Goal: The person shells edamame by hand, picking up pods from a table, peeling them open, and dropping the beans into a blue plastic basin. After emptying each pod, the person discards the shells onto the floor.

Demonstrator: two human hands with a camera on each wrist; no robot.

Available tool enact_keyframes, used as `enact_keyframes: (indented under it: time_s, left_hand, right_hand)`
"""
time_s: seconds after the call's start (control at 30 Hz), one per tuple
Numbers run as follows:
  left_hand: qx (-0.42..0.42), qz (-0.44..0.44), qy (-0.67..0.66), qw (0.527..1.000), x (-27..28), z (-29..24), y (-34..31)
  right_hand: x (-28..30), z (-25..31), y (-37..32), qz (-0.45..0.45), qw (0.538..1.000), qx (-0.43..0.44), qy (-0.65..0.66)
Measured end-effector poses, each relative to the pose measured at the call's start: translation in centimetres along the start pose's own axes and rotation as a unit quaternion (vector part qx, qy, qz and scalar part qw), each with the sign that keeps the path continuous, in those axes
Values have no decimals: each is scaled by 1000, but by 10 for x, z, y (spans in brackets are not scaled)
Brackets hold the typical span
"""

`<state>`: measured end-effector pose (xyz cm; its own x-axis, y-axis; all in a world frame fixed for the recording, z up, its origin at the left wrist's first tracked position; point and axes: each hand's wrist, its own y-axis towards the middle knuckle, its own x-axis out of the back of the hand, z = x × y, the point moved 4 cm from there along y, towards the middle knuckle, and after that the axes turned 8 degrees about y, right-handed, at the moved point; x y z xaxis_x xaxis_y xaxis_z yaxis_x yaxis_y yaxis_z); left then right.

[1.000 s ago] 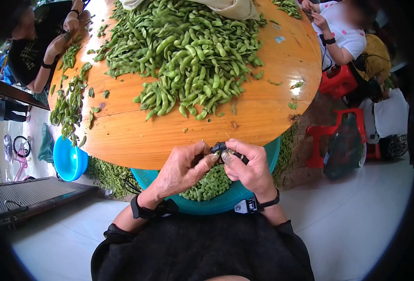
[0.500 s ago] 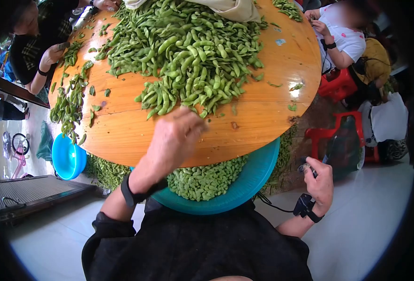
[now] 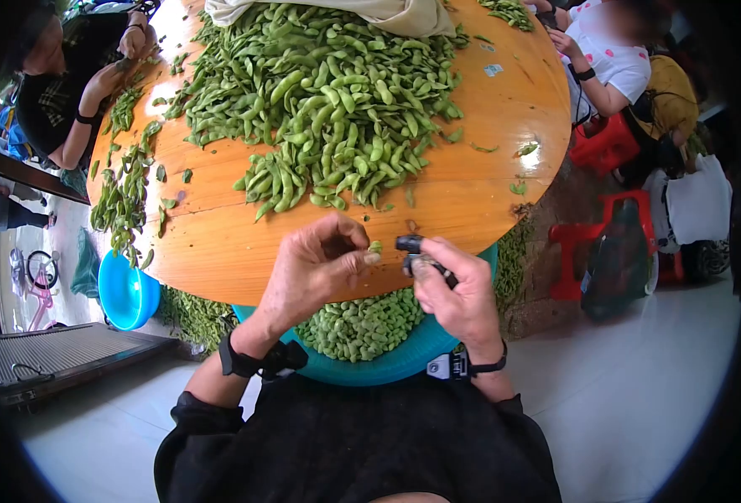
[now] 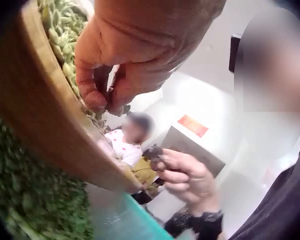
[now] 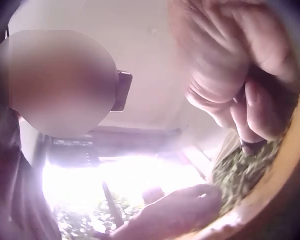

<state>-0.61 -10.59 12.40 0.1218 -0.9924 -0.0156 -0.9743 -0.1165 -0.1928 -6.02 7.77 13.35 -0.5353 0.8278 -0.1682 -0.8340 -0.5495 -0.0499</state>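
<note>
My left hand (image 3: 310,268) pinches a small edamame piece (image 3: 376,247) above the wooden table (image 3: 211,256) — near my right hand (image 3: 461,289), fingers bent, something black (image 3: 409,243) at their tips; whether they grip it, I can't tell.

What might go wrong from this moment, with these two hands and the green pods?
The left hand pinches a small green piece; it might slip and land on the table instead of in the basin, which sits partly under the table's edge.

Loose pods lie close to the table's edge, so a bump could knock some off.

Dark material at the right hand's fingertips may make fine gripping clumsier.
</note>
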Motion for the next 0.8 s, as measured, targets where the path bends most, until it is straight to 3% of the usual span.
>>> enact_keyframes:
  time_s: [0.03,0.13,0.27,0.37,0.43,0.57,0.63,0.67,0.7,0.73,0.77,0.8]
  left_hand:
    - [1,-1,0,1000,-4,3,-4]
    - [-27,-38,-63,997,-7,9,-9]
    - [-8,-56,-89,994,-12,16,-14]
    - [-47,-90,-70,992,-17,18,-16]
    - [-105,-133,73,983,-16,16,-18]
    - [-158,-144,126,969,-17,14,-18]
    - [-162,-119,168,965,-19,10,-20]
    - [-162,-118,168,965,-19,8,-22]
    - [-88,-89,17,992,-18,12,-22]
    - [-11,-57,-134,989,-21,18,-22]
    - [-10,-55,-134,990,-21,18,-21]
    - [14,-33,-216,976,-23,20,-20]
  right_hand:
    - [-9,-2,1,9,997,-40,69]
    - [-23,-12,4,23,992,-33,116]
    - [-26,-16,4,16,993,-41,107]
    - [-24,-17,4,8,998,-35,60]
    - [-25,-16,2,3,994,-48,99]
    - [-23,-15,3,11,995,-35,92]
    - [-19,-12,5,15,997,50,-62]
    - [-18,-12,5,14,997,49,-61]
    - [-19,-10,4,29,995,69,-68]
    - [-18,-9,4,42,992,88,-74]
    - [-14,-10,5,39,993,87,-74]
    - [-9,-20,6,68,993,-18,94]
